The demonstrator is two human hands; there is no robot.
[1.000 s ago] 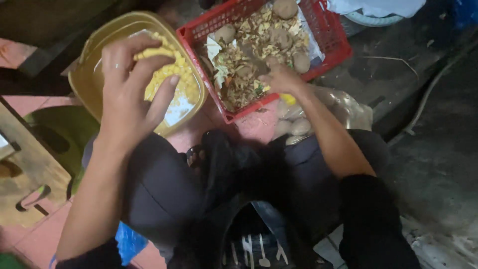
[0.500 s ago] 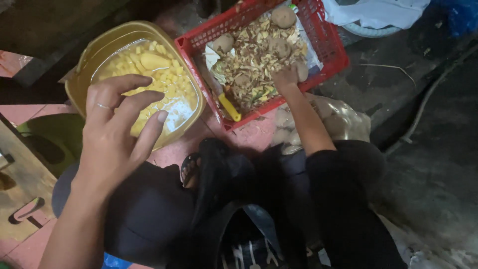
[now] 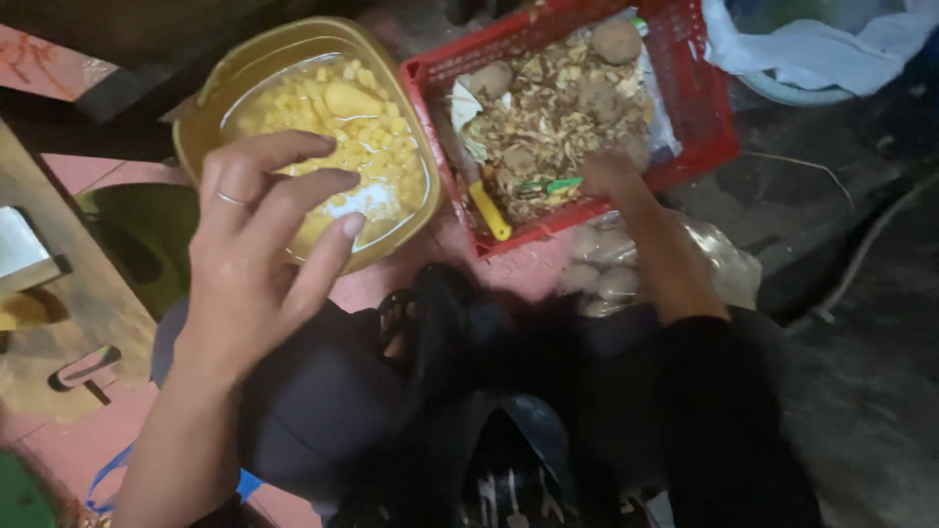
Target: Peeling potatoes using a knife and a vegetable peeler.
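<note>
Left hand (image 3: 259, 244) hovers w/ fingers spread apart, palm down, holding nothing, over near edge of yellow bowl (image 3: 210, 117) of cut potato pieces (image 3: 337, 122). Right hand (image 3: 608, 176) reaches into red basket (image 3: 699, 108) just right of bowl, fingers down among peelings (image 3: 548, 122); can't tell its grip.

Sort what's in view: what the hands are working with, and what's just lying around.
In use: left hand above the yellow bowl of cut potato; right hand in the red basket with peelings, whole potatoes and a yellow-handled tool.

Lying about: bag of potatoes, white cloth, wooden board.
</note>
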